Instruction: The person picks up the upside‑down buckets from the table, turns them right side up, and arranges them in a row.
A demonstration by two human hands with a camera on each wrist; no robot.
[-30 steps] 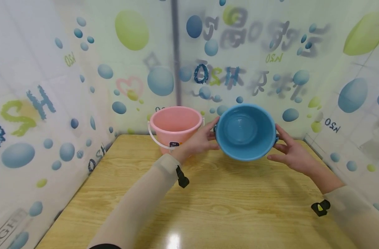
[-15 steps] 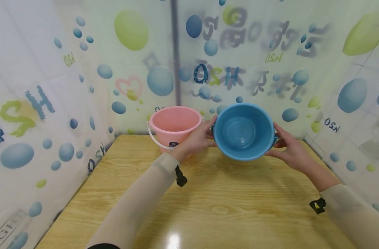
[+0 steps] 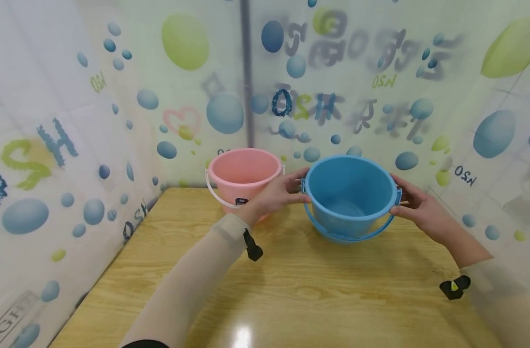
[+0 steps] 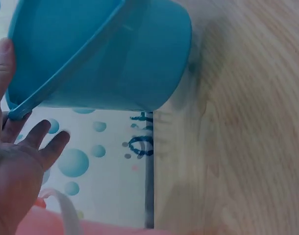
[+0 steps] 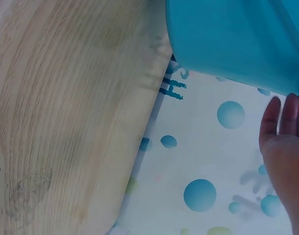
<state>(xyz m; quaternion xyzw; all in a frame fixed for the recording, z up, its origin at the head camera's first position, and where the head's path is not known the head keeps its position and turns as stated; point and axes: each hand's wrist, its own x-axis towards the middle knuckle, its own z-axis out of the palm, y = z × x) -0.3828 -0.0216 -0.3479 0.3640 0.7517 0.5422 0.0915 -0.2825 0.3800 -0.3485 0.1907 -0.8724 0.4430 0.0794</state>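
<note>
A blue bucket (image 3: pixel 349 212) stands nearly upright at the back right of the table, its open top leaning a little toward me. Its blue handle (image 3: pixel 356 238) hangs down along the front. At the rim's left side my left hand (image 3: pixel 275 195) grips it, thumb in front and fingers behind. My right hand (image 3: pixel 426 212) grips the opposite side, its thumb at the rim near the handle joint. In the left wrist view the bucket's base (image 4: pixel 181 63) is right by the tabletop.
Left of the blue bucket, a pink bucket (image 3: pixel 246 166) with a white handle (image 3: pixel 217 193) stands at the back of the wooden table (image 3: pixel 317 295), partly behind my left forearm. Printed curtains (image 3: pixel 223 58) close off the back and sides.
The blue bucket first faced me with its opening, shifting slightly left; since then it has tipped upright and its rim has come down. Both hands keep their hold. The pink bucket stayed put.
</note>
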